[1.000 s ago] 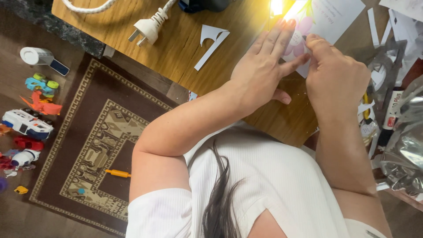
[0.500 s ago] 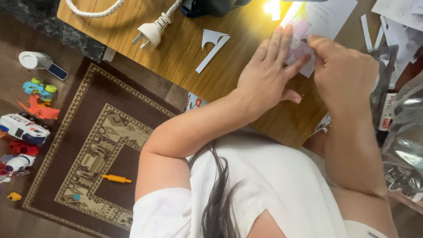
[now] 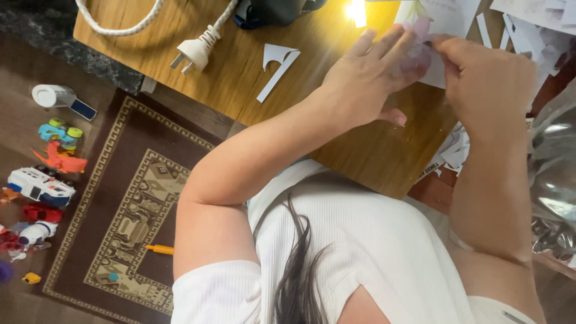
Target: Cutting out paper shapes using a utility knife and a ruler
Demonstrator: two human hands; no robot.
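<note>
Over a wooden table point(image 3: 228, 78), my left hand point(image 3: 366, 78) and my right hand point(image 3: 486, 78) meet at a small pale paper cut-out point(image 3: 420, 45). The left fingers lie flat along and behind the piece, and the right fingertips pinch its edge. The hands cover most of the cut-out, so its shape is unclear. A white sheet of paper point(image 3: 447, 18) lies just beyond the hands.
A white paper offcut point(image 3: 277, 66) and a white plug point(image 3: 195, 51) on a braided cord lie on the table's left part, a dark pouch point(image 3: 276, 11) at its far edge. Paper strips point(image 3: 528, 27) lie right. Toys point(image 3: 42, 186) and a patterned rug point(image 3: 120, 210) cover the floor.
The view has shifted slightly; both hands sit a little higher and further right in it, still together on the paper piece.
</note>
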